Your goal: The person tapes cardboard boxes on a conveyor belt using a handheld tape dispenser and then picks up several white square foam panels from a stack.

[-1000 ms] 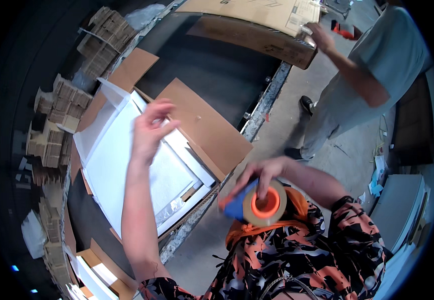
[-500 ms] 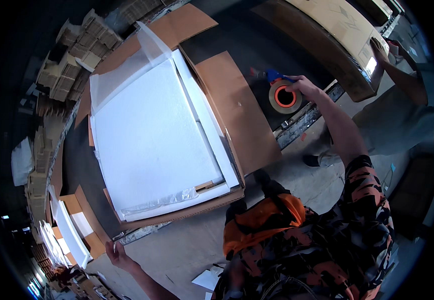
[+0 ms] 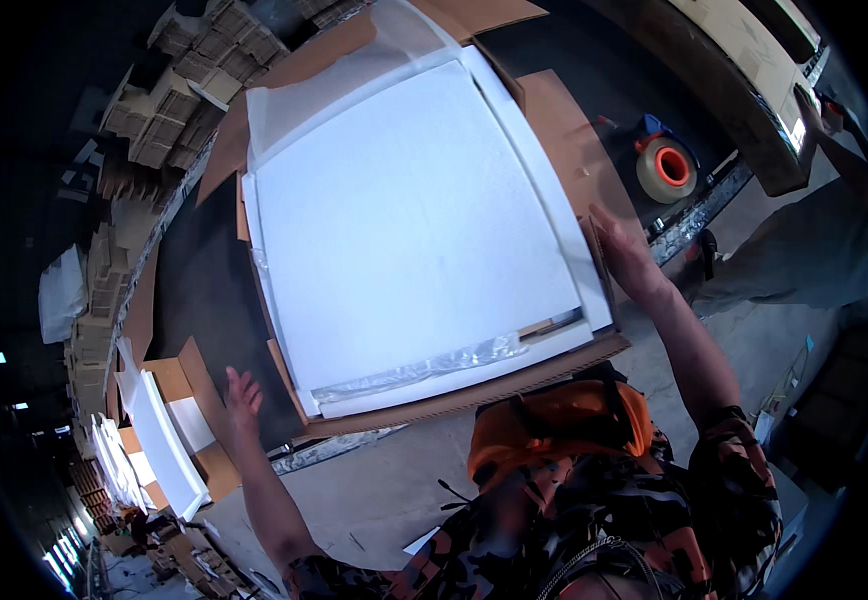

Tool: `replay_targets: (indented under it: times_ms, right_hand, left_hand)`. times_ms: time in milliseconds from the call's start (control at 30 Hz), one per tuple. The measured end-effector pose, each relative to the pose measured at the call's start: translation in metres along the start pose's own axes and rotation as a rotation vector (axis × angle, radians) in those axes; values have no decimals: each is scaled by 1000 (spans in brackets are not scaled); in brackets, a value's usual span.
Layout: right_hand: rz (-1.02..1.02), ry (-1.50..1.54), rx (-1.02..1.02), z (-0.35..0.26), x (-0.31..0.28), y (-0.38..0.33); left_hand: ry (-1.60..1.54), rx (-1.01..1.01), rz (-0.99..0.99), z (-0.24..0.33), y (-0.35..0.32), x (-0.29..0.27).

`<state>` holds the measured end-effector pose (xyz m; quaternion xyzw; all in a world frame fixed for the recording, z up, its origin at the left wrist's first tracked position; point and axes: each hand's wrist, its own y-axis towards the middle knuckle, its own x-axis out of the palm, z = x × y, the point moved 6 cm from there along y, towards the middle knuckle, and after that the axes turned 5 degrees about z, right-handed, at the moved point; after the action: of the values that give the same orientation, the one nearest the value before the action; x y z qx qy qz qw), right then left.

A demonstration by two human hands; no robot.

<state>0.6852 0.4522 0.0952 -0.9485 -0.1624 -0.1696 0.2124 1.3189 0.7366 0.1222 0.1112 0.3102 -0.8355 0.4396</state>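
Observation:
A large open carton (image 3: 474, 398) lies in front of me. Inside it is a flat white panel (image 3: 404, 220) edged by white foam strips (image 3: 529, 180), with a thin translucent sheet (image 3: 339, 80) folded out at the far end. My right hand (image 3: 626, 252) is at the carton's right side flap (image 3: 579, 150), fingers stretched and nothing gripped. Left of the carton's near corner, my left hand (image 3: 244, 398) hovers with fingers apart, holding nothing. Beyond my right hand, a tape dispenser (image 3: 668, 170) with a blue handle and orange core rests on the dark belt.
The carton sits on a dark conveyor belt (image 3: 204, 270) with a metal edge. A smaller open carton (image 3: 216, 470) with white panels stands at the left. Stacked brown cartons (image 3: 164, 115) line the far left. Another person's hand (image 3: 816, 115) touches a long closed box (image 3: 724, 80).
My right hand has let go of the tape dispenser, now on the belt, and come back to the right flap. My left hand has risen toward the carton's near-left corner. The view has shifted.

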Motion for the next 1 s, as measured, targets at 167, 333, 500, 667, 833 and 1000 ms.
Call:
replay_targets:
  times_ms: [167,333,500,667,833,1000]
  right_hand:
    - [71,-397,27,-16,39,7]
    - [24,-439,-86,-19,53,-3]
    - [67,-478,6,-19,45,-8]
    - [-57,-520,-7,-16,48,-5]
    - [90,-1342,-921,-100,99,-34]
    - [-480,-1535,-1180,-63,244,-54]
  left_hand:
    - [-195,-18,-531,-23,19,84]
    - [-857,9,-809,-18,-31,132]
    - [-783,33,-661,-8,-100,137]
    - [-492,-9,-434,-45,-126,95]
    - [153,553,-109,41,-170,62]
    - [1126,1221,-24,106,-197,143]
